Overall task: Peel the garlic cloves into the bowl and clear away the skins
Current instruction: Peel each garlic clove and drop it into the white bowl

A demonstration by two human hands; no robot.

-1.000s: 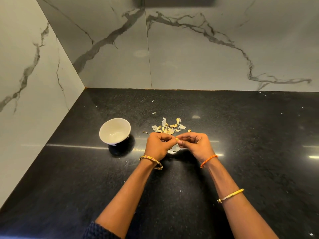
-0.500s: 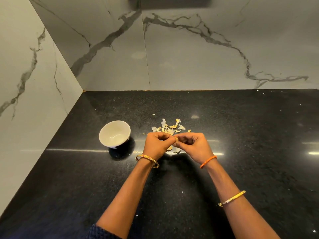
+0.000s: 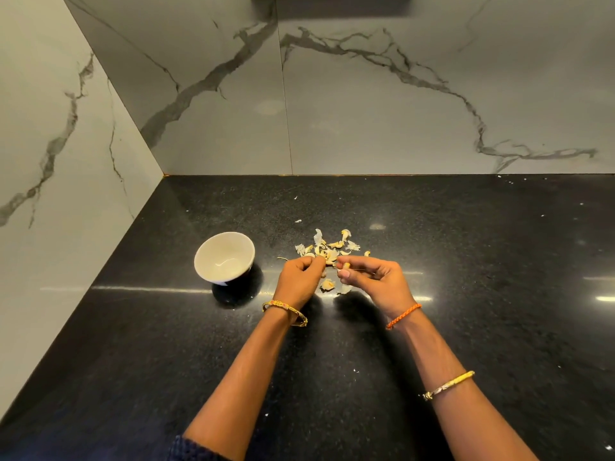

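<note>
My right hand point(image 3: 376, 281) pinches a small yellowish garlic clove point(image 3: 346, 265) between thumb and fingertips. My left hand point(image 3: 299, 277) is just left of it, a small gap apart, with its fingers curled; its fingertips seem to pinch a bit of garlic skin, which blends into the pile behind. A heap of dry garlic skins point(image 3: 327, 247) lies on the black counter just beyond both hands. Two more skin pieces point(image 3: 327, 285) lie under the hands. The white bowl point(image 3: 199, 257) stands to the left of my left hand, and I see nothing in it.
The black stone counter point(image 3: 466, 261) ends at marble walls on the left and at the back. Tiny skin flakes point(image 3: 298, 221) are scattered beyond the heap and near my forearms.
My hands, joined on the clove before, have pulled apart. The clove stays in my right hand, and skin pieces now show on the counter beneath.
</note>
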